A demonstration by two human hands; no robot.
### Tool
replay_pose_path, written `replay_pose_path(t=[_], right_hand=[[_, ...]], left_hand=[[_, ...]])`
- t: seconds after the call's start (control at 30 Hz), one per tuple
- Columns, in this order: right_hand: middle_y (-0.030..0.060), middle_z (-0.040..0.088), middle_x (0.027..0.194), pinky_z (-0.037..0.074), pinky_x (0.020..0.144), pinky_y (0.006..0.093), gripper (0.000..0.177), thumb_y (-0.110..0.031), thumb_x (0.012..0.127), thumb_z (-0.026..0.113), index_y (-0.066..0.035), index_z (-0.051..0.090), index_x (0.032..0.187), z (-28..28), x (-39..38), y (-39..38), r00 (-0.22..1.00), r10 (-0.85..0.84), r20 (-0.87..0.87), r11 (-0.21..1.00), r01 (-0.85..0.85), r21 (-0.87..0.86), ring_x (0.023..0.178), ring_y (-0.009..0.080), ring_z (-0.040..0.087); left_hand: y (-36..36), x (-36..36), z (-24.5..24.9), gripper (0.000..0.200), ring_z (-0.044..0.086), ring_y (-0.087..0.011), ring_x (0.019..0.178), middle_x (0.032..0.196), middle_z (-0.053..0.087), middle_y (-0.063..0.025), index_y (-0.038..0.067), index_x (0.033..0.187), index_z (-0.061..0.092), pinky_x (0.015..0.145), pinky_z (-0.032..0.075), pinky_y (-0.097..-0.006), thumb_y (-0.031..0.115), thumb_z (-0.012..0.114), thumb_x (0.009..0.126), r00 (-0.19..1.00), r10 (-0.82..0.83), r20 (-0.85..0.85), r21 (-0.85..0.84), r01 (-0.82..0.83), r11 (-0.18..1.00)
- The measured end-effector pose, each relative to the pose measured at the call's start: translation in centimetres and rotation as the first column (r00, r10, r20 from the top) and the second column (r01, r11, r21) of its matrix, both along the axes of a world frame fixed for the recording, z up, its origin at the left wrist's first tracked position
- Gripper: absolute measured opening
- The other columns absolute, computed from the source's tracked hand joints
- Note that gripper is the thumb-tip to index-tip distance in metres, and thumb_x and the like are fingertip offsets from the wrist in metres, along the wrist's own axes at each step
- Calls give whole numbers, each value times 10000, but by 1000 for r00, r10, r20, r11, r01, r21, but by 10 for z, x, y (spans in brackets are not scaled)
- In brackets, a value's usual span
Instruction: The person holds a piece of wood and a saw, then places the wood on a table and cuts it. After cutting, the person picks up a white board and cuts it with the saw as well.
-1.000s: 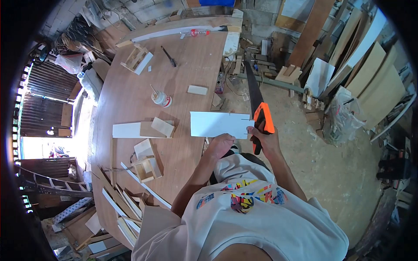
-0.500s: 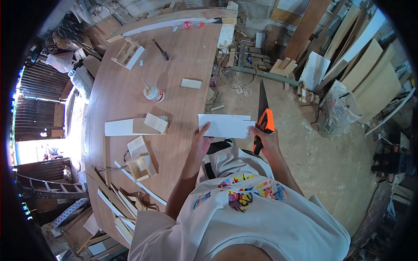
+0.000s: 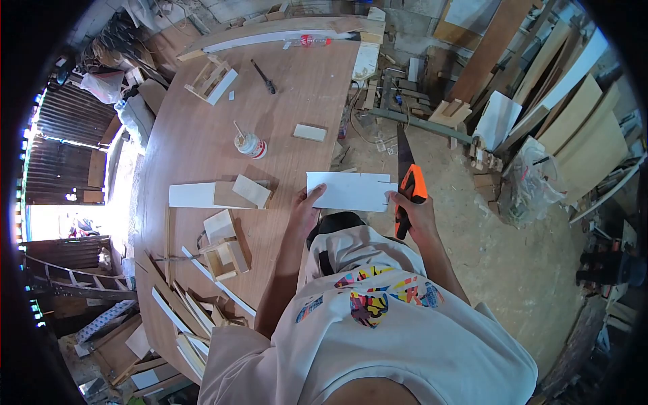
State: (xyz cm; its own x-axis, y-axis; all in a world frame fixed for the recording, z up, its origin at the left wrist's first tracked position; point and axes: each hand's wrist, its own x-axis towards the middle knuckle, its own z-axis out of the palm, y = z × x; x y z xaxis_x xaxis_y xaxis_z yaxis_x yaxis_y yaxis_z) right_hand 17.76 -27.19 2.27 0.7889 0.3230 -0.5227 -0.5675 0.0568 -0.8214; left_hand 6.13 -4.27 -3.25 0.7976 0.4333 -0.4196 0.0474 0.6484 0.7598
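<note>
A white rectangular board (image 3: 347,192) is held level in front of my lap, off the table's right edge. My left hand (image 3: 307,205) grips its left end, thumb on top. Short dark lines, marks or cuts, show near the board's right end. My right hand (image 3: 417,214) is closed round the black and orange handle of a handsaw (image 3: 415,181), its blade pointing away from me. The thumb and fingertips of that hand also touch the board's right edge.
On the wooden table (image 3: 202,145) are a white jar (image 3: 251,145) with a stick in it, a small white block (image 3: 310,132), a dark tool (image 3: 264,77), a bottle (image 3: 312,41), small wooden frames (image 3: 225,258) and wood strips (image 3: 182,307). Boards (image 3: 574,125) lean at the right.
The view has shifted slightly, so the table's things sit further right. Both hands still hold the board, and the saw stays in my right hand.
</note>
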Motion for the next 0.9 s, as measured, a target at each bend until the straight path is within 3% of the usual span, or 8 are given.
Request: replay_pose_path(t=[0.27, 0.47, 0.53, 0.57, 0.63, 0.73, 0.87, 0.9], right_hand=[[71, 660, 802, 462, 467, 252, 228, -93, 731, 795, -12, 601, 821, 0, 3, 8, 997, 70, 45, 994, -66, -82, 504, 94, 518], [23, 599, 735, 493, 497, 266, 287, -82, 731, 798, -75, 510, 733, -59, 8, 31, 989, 138, 51, 972, -126, -201, 604, 110, 577], [16, 586, 728, 497, 505, 274, 309, -83, 729, 800, -86, 492, 720, -92, 8, 45, 990, 139, 21, 970, -132, -203, 625, 117, 585], [9, 574, 720, 500, 512, 283, 330, -84, 726, 803, -98, 473, 707, -110, 7, 51, 990, 144, 4, 970, -140, -199, 645, 123, 594], [11, 582, 725, 502, 523, 292, 326, -91, 722, 808, -103, 482, 712, -144, 4, 61, 989, 140, -44, 969, -146, -198, 646, 124, 595], [25, 593, 714, 491, 509, 297, 318, -82, 736, 796, -104, 481, 705, -179, -8, 78, 979, 72, -193, 975, -110, -194, 628, 129, 588], [34, 591, 703, 470, 484, 291, 313, -70, 747, 786, -99, 479, 693, -209, -25, 87, 967, 45, -252, 969, -103, -222, 593, 131, 580], [34, 591, 703, 470, 484, 291, 313, -70, 747, 786, -99, 479, 693, -207, -28, 90, 966, 33, -257, 969, -94, -229, 593, 131, 580]], left_hand=[[10, -5, -3, 324, 627, -194, 1000, 1070, 640, -93, 7, 1136, 583, 882, 504, -367, 220, 641, 899, 995, -29, -98, -14, 28, 1000], [36, -4, -56, 394, 642, -211, 917, 1035, 644, -108, 11, 1118, 576, 801, 521, -370, 309, 668, 877, 949, -67, -308, 326, 172, 929], [54, -9, -123, 437, 638, -269, 912, 999, 636, -140, -11, 1109, 552, 800, 508, -393, 315, 690, 853, 963, 6, -268, 701, 191, 687], [58, -9, -121, 437, 638, -269, 912, 999, 636, -140, -11, 1109, 552, 800, 508, -393, 315, 690, 853, 959, -4, -284, 693, 209, 690], [63, -7, -110, 493, 611, -330, 956, 1037, 598, -192, -36, 1125, 522, 821, 484, -419, 308, 709, 825, 778, 48, -627, 681, 517, 518], [76, -16, -170, 558, 604, -343, 943, 1044, 606, -223, -53, 1142, 516, 820, 473, -420, 323, 730, 790, 777, 190, -600, 785, 525, 328], [77, -15, -176, 513, 441, -385, 1175, 1162, 515, -222, -24, 1219, 487, 973, 359, -473, 228, 667, 809, 770, 103, -629, 740, 553, 384], [72, -11, -168, 512, 424, -387, 1185, 1148, 516, -215, -16, 1226, 486, 986, 343, -474, 190, 652, 788, 808, 186, -559, 820, 506, 269]])
